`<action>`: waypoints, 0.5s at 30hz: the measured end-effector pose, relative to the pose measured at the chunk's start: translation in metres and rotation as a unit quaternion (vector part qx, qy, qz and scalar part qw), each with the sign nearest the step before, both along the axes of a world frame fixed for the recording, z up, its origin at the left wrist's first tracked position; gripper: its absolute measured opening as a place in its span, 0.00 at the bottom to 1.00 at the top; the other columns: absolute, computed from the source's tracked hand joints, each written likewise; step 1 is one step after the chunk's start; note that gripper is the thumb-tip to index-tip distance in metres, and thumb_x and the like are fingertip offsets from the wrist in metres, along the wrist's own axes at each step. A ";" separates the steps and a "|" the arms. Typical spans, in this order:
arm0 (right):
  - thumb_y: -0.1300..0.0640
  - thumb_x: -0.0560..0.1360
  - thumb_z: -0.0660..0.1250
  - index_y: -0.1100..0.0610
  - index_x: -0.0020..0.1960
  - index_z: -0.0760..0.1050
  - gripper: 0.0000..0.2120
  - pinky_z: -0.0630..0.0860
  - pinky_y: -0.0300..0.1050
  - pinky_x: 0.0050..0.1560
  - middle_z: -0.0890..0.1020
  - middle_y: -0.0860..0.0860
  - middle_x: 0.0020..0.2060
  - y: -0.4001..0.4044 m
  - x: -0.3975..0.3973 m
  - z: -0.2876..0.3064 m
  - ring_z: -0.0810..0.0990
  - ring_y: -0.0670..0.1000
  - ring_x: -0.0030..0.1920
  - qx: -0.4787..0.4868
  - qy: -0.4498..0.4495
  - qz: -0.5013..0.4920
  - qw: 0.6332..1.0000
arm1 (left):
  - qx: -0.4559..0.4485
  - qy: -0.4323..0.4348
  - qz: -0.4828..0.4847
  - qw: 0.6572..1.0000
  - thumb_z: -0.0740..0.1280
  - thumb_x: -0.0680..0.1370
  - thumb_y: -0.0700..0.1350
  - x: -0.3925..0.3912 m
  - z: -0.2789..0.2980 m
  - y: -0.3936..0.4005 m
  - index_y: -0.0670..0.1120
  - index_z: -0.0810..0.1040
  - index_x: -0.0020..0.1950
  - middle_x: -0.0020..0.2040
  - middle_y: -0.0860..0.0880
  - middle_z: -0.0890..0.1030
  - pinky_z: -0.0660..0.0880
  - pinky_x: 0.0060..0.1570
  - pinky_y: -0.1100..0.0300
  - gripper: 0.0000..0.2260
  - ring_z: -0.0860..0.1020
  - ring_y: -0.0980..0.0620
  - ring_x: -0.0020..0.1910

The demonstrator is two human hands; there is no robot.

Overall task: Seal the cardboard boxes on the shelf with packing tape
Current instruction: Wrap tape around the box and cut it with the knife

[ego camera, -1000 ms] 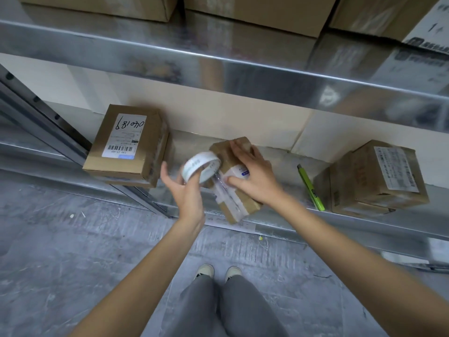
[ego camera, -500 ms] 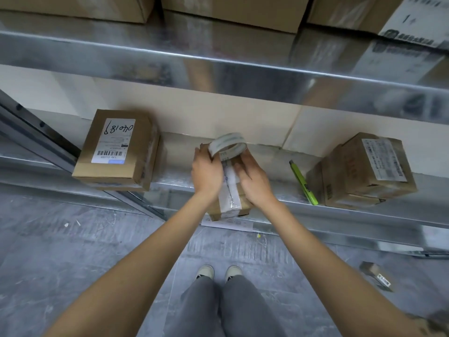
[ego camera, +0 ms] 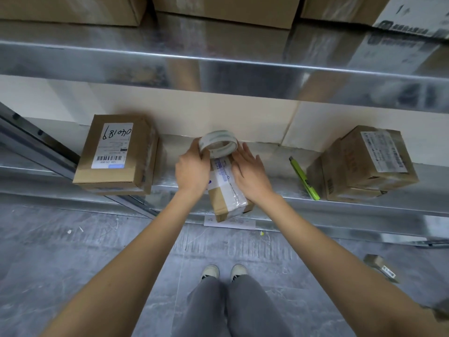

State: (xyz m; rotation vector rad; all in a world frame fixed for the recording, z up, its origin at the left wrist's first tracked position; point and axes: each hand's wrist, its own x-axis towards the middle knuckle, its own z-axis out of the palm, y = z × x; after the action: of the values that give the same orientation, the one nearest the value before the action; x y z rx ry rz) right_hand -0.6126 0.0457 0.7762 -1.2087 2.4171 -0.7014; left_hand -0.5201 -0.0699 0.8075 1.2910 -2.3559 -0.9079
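A small cardboard box [ego camera: 227, 190] sits at the front edge of a metal shelf [ego camera: 340, 203], one end jutting past the lip. It looks light and stiff, easy to shift, so it likely needs pinning down along its side walls while tape goes on; a strip of clear tape already runs along its top. The left hand [ego camera: 192, 170] grips a roll of packing tape [ego camera: 218, 143] above the far end of the box, fingers curled around the ring. The right hand [ego camera: 250, 171] lies against the box's right side, fingers straight and spread, steadying it. Both forearms reach forward from below. A larger labelled box [ego camera: 116, 152] stands left of the small one; a green cutter [ego camera: 303, 177] and stacked boxes [ego camera: 362, 164] lie to its right.
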 end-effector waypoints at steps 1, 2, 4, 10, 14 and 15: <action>0.53 0.79 0.45 0.52 0.78 0.56 0.27 0.51 0.60 0.75 0.55 0.46 0.78 0.001 -0.002 -0.001 0.49 0.50 0.78 0.010 0.008 -0.003 1.000 | 0.000 -0.001 -0.014 1.000 0.57 0.81 0.45 0.000 0.002 0.001 0.48 0.73 0.66 0.49 0.38 0.82 0.72 0.44 0.50 0.14 0.78 0.34 0.48; 0.53 0.81 0.46 0.51 0.78 0.56 0.25 0.51 0.61 0.75 0.55 0.46 0.78 0.001 -0.003 -0.001 0.49 0.50 0.78 0.021 0.017 -0.004 1.000 | 0.004 0.005 -0.026 1.000 0.56 0.81 0.45 0.000 0.004 0.003 0.48 0.72 0.66 0.48 0.38 0.82 0.74 0.44 0.49 0.14 0.78 0.34 0.47; 0.52 0.83 0.48 0.50 0.78 0.56 0.23 0.50 0.60 0.75 0.55 0.45 0.78 0.002 -0.004 0.000 0.49 0.49 0.78 0.036 0.034 0.001 0.999 | 0.015 0.023 -0.043 0.999 0.56 0.81 0.43 0.003 0.009 0.007 0.47 0.71 0.65 0.50 0.38 0.81 0.75 0.45 0.48 0.14 0.78 0.35 0.47; 0.48 0.83 0.46 0.47 0.79 0.49 0.25 0.50 0.59 0.75 0.50 0.42 0.78 -0.001 -0.002 0.003 0.49 0.49 0.78 0.074 0.078 0.007 0.994 | -0.027 -0.027 -0.028 0.999 0.55 0.80 0.38 0.035 0.028 -0.016 0.42 0.71 0.63 0.53 0.33 0.79 0.73 0.46 0.45 0.13 0.77 0.30 0.51; 0.47 0.83 0.46 0.49 0.80 0.48 0.26 0.49 0.59 0.76 0.49 0.42 0.78 -0.001 0.000 0.004 0.48 0.49 0.78 0.090 0.091 0.009 0.992 | -0.060 -0.071 -0.028 0.995 0.55 0.80 0.35 0.065 0.022 -0.021 0.40 0.69 0.66 0.49 0.33 0.78 0.68 0.42 0.49 0.15 0.76 0.30 0.48; 0.47 0.83 0.46 0.49 0.80 0.47 0.26 0.48 0.59 0.76 0.49 0.42 0.78 -0.001 0.001 0.004 0.48 0.49 0.78 0.092 0.090 0.009 0.992 | -0.045 -0.062 -0.016 0.997 0.55 0.80 0.35 0.068 0.016 -0.019 0.41 0.67 0.67 0.47 0.36 0.77 0.70 0.42 0.49 0.16 0.77 0.32 0.46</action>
State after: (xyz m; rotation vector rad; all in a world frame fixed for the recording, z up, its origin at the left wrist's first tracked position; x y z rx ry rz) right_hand -0.6120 0.0446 0.7804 -1.2636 2.5475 -0.3671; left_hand -0.4522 -0.0890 0.8239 1.3126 -2.4884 -0.7410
